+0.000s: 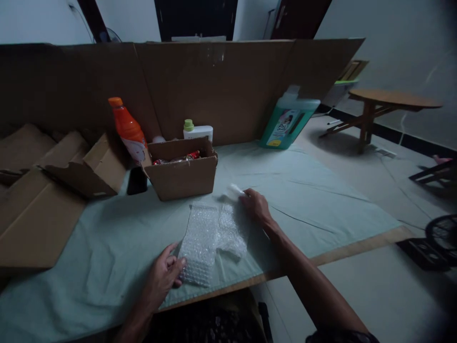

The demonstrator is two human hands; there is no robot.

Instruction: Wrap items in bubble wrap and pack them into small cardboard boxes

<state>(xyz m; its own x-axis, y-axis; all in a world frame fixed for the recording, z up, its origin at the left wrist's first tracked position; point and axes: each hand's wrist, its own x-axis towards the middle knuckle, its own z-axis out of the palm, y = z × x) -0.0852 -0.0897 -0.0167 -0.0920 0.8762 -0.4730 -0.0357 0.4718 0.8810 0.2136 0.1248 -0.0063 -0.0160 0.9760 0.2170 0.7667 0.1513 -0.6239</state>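
Observation:
Clear bubble wrap lies on the cloth near the table's front edge, with its left part folded into a flat rectangle. My left hand grips the lower left edge of that part, thumb on top and fingers beside or under it. A looser flap of the bubble wrap spreads to the right. My right hand is closed on the flap's upper right corner, which stands up off the table. Whether anything lies inside the wrap I cannot tell. Just behind stands a small open cardboard box with shiny red items in it.
An orange bottle, a white bottle with a green cap and a dark phone-like object are around the box. Larger cardboard boxes fill the left. A green liquid jug leans by the cardboard wall.

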